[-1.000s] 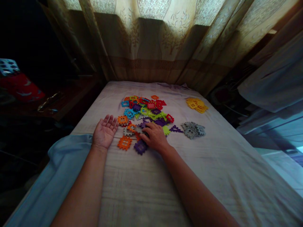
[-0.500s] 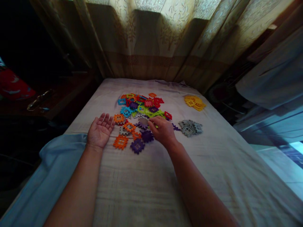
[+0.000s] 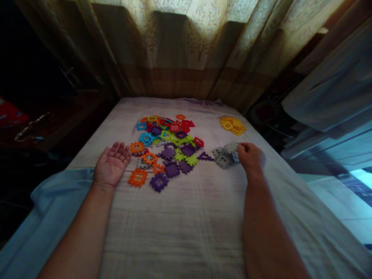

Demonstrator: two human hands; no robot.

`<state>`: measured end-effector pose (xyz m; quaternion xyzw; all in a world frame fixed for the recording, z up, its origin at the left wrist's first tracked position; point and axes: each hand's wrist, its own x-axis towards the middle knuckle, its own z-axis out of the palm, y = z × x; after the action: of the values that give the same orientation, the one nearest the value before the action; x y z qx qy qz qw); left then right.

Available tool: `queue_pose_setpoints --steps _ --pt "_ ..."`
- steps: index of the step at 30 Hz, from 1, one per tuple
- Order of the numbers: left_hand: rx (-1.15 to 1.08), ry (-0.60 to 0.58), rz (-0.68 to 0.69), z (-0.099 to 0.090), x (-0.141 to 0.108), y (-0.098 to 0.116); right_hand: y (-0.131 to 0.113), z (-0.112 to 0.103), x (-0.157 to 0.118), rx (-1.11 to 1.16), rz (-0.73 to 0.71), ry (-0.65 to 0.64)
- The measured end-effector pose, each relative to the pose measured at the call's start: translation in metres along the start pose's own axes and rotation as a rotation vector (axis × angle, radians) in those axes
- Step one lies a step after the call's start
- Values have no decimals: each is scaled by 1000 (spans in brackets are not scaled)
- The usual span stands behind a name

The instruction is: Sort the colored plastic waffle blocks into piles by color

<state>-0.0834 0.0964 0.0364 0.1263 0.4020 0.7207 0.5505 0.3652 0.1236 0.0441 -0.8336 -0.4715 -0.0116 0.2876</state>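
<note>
My right hand (image 3: pixel 250 155) pinches a grey interlocking tile (image 3: pixel 232 147) at its edge, over a small pile of grey tiles (image 3: pixel 223 160). Palm up, my left hand (image 3: pixel 112 164) rests on the sheet with its fingers loosely spread and nothing in it. Just right of those fingers lie orange tiles (image 3: pixel 137 177). A mixed heap of tiles spreads across the middle: purple tiles (image 3: pixel 172 169), lime green tiles (image 3: pixel 192 159), blue tiles (image 3: pixel 146 138) and red tiles (image 3: pixel 187 125). A purple triangular piece (image 3: pixel 205 156) lies between the heap and the grey pile.
Yellow tiles (image 3: pixel 233 125) form a separate pile at the back right. All the pieces lie on a pale bedsheet (image 3: pixel 174 224). A patterned curtain (image 3: pixel 171 50) hangs behind the bed, and light blue cloth (image 3: pixel 64 197) lies at the left. Dark furniture stands further left.
My right hand has moved right from the mixed heap to the grey pile, carrying a grey tile. My left hand keeps its palm-up pose. The view has shifted slightly.
</note>
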Motion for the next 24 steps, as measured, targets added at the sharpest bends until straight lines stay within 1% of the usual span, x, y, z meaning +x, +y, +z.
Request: queue_pose_setpoints --steps 3,6,9,11,13,15,18,21,22,24 --pt "18 11 5 0 1 0 7 5 0 -41 47 -14" --pt "27 23 2 2 0 0 5 6 -2 -65 37 3" --pt "23 23 -2 3 -1 0 -6 5 -6 -48 -22 30" --pt "16 27 -4 3 -1 0 -21 5 -12 -9 -90 8" --pt "8 25 -5 3 -2 -1 -41 8 -24 49 -206 -38" --pt "-1 16 -6 3 -2 -1 -65 13 -43 113 -372 -97" --pt "-14 4 -12 2 -2 0 -104 21 -84 196 -638 -231" --pt "-19 2 -18 1 -2 0 -143 26 -126 212 -863 -414" --pt "-19 -1 -19 0 -1 0 -156 28 -137 209 -933 -459" --pt "-19 -12 -23 0 -1 0 -179 34 -154 198 -1019 -500"
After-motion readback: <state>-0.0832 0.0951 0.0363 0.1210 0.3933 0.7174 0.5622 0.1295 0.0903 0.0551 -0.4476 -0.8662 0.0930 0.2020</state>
